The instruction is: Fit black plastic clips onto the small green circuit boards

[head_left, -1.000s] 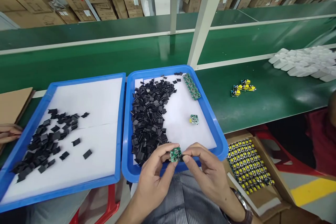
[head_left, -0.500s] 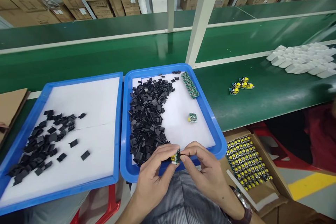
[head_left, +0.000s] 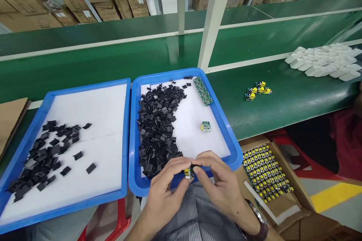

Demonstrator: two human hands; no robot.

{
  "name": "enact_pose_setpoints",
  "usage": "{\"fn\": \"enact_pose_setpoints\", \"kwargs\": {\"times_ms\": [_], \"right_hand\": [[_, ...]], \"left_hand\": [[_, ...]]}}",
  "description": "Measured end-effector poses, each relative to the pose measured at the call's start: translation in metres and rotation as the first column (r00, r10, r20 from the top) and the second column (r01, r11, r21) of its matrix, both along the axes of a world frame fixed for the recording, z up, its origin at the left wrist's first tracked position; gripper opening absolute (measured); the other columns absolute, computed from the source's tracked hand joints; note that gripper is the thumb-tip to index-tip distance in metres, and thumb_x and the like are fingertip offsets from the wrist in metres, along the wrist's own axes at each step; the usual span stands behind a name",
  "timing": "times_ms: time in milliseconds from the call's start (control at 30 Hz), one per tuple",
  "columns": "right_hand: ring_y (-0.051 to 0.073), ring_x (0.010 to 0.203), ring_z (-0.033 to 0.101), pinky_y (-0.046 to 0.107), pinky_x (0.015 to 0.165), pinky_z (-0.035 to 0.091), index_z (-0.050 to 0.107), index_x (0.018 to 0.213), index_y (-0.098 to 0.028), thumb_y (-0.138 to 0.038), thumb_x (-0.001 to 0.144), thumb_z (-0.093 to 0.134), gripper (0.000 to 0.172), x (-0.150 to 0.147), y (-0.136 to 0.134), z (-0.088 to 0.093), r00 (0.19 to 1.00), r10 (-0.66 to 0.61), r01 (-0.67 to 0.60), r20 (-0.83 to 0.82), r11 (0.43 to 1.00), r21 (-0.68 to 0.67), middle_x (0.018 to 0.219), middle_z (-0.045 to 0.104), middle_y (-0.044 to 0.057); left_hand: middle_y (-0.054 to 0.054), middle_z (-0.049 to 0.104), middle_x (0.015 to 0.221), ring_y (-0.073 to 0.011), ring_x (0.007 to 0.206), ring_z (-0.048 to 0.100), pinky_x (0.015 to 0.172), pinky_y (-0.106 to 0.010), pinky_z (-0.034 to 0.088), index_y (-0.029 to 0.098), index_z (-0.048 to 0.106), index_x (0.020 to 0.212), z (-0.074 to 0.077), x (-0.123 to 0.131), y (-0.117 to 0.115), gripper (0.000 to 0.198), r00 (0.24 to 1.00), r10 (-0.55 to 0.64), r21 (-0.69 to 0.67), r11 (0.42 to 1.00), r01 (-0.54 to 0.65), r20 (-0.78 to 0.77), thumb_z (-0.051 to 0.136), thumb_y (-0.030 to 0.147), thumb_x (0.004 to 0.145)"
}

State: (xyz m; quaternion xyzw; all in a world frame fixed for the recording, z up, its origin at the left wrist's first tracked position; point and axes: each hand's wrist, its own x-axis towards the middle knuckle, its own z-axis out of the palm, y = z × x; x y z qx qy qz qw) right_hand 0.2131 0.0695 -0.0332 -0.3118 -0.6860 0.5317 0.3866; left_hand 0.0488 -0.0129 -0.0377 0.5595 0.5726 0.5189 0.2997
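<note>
My left hand (head_left: 169, 182) is closed, with thumb and fingertips pinching a small circuit board (head_left: 190, 172) that has a yellow component, above the near rim of the blue tray (head_left: 239, 154). On the board's right side, the closed fingertips of my right hand (head_left: 217, 180) press a small black piece (head_left: 195, 165) against it; fingers partly hide it. Left of my hands, a heap of black pieces (head_left: 158, 128) fills that side of the tray. Another small board (head_left: 206, 126) with a yellow part lies on the white liner, and a green board panel (head_left: 203, 91) rests near the right rim.
A second blue tray (head_left: 124, 139) with scattered black pieces (head_left: 53, 150) stands at left. Several yellow-topped boards (head_left: 257, 90) and white housings (head_left: 325, 62) sit on the green bench. A carton (head_left: 296, 192) of boards is at lower right, beside a seated person (head_left: 345, 139).
My right fingertips have moved slightly closer over the board's edge, and the black piece now shows against it. The board has turned slightly. The view has shifted a little.
</note>
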Motion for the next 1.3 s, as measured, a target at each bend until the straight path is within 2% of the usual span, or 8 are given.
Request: {"fn": "enact_pose_setpoints", "kwargs": {"times_ms": [167,400,600,700,800,900,1067,1300], "right_hand": [[0.019,0.094,0.070,0.031,0.079,0.057,0.076,0.112,-0.027,-0.008,0.097,0.065,0.026,0.003,0.000,0.001,0.997,-0.007,0.005,-0.078,1.000,-0.020,0.101,0.071,0.005],[0.019,0.090,0.065,0.033,0.080,0.053,0.069,0.102,-0.025,-0.009,0.099,0.061,0.019,0.006,-0.006,-0.002,0.997,0.021,-0.026,-0.075,0.998,-0.061,0.095,0.066,0.004],[0.017,0.094,0.069,0.030,0.082,0.057,0.072,0.109,-0.028,-0.007,0.098,0.064,0.026,0.005,-0.008,-0.003,0.988,0.003,-0.018,-0.157,0.995,-0.095,0.099,0.071,0.003],[0.016,0.093,0.072,0.027,0.081,0.059,0.075,0.110,-0.030,-0.005,0.095,0.069,0.029,0.005,-0.006,-0.001,0.988,-0.017,0.000,-0.155,0.994,-0.105,0.097,0.076,0.002],[0.016,0.095,0.073,0.026,0.084,0.060,0.078,0.106,-0.029,-0.006,0.093,0.072,0.028,0.004,-0.004,0.003,0.992,-0.022,0.011,-0.121,0.996,-0.094,0.100,0.076,0.002],[0.016,0.095,0.072,0.026,0.083,0.060,0.079,0.104,-0.029,-0.007,0.093,0.072,0.026,0.003,-0.003,0.003,0.991,-0.041,0.029,-0.125,0.995,-0.096,0.099,0.075,0.002],[0.016,0.088,0.071,0.027,0.077,0.059,0.077,0.108,-0.029,-0.009,0.094,0.071,0.026,0.002,-0.004,0.001,0.992,-0.059,0.045,-0.116,0.992,-0.117,0.093,0.075,0.002],[0.015,0.077,0.066,0.026,0.069,0.055,0.073,0.099,-0.025,-0.012,0.095,0.068,0.014,0.000,-0.007,-0.002,0.995,-0.084,0.076,-0.060,0.989,-0.124,0.085,0.068,0.000]], "left_hand": [[-0.008,0.065,0.136,-0.0232,0.128,0.063,0.105,-0.036,0.057,0.032,0.064,0.137,0.005,-0.001,-0.004,0.044,0.997,0.048,-0.112,0.993,-0.041,0.057,0.064,0.012,0.099],[-0.004,0.069,0.121,-0.0192,0.112,0.069,0.096,-0.032,0.058,0.030,0.073,0.108,0.010,0.000,0.001,0.021,0.998,0.007,-0.116,0.993,0.000,0.059,0.068,0.013,0.097],[-0.007,0.063,0.136,-0.0220,0.126,0.064,0.105,-0.035,0.057,0.034,0.069,0.132,0.008,0.000,-0.003,0.038,0.996,-0.045,-0.113,0.992,0.054,0.082,0.063,0.013,0.100],[-0.006,0.064,0.136,-0.0216,0.125,0.067,0.106,-0.035,0.058,0.037,0.061,0.141,0.005,0.001,-0.004,0.047,0.984,-0.021,-0.136,0.990,0.046,0.179,0.064,0.014,0.100],[-0.006,0.066,0.135,-0.0212,0.122,0.069,0.105,-0.035,0.060,0.037,0.061,0.140,0.003,0.002,-0.004,0.047,0.967,0.005,-0.166,0.985,0.039,0.256,0.067,0.015,0.099],[-0.007,0.067,0.132,-0.0224,0.124,0.068,0.104,-0.034,0.061,0.034,0.068,0.131,0.003,0.002,-0.003,0.038,0.976,0.012,-0.155,0.988,0.022,0.217,0.066,0.013,0.099],[-0.007,0.069,0.129,-0.0225,0.121,0.070,0.101,-0.034,0.063,0.033,0.070,0.128,0.003,0.002,-0.002,0.039,0.981,0.030,-0.120,0.993,-0.006,0.194,0.066,0.010,0.097],[-0.005,0.073,0.128,-0.0200,0.123,0.069,0.105,-0.033,0.061,0.032,0.070,0.128,-0.001,0.000,-0.001,0.043,0.995,0.014,-0.040,0.999,-0.010,0.102,0.066,0.005,0.095]]}}
